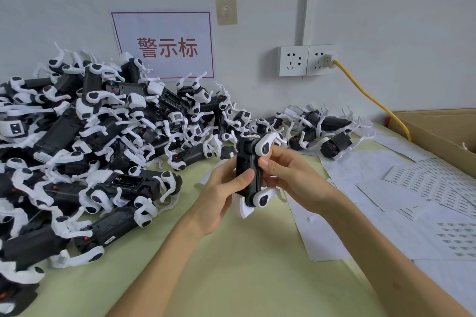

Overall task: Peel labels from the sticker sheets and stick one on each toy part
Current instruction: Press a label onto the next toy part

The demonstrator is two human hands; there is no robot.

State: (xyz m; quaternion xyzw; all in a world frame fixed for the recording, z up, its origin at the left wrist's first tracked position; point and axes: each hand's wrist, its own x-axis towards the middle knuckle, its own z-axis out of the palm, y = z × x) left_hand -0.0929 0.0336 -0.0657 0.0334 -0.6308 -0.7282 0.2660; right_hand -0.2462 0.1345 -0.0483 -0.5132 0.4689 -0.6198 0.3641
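A black toy part with white legs (247,162) is held upright above the pale green table (231,265), between both hands. My left hand (221,188) grips its left side, thumb lying across the black body. My right hand (288,175) grips the right side, thumb pressed on the body just under the upper white leg joint. Sticker sheets (422,183) with rows of small dark labels lie on the table to the right. I cannot make out a label on the held part or on my fingers.
A big heap of black-and-white toy parts (90,136) fills the left and back of the table. A few more toy parts (322,131) lie at the back right. A cardboard box (443,131) stands at the right edge, and a yellow cable (371,98) runs from a wall socket (309,60).
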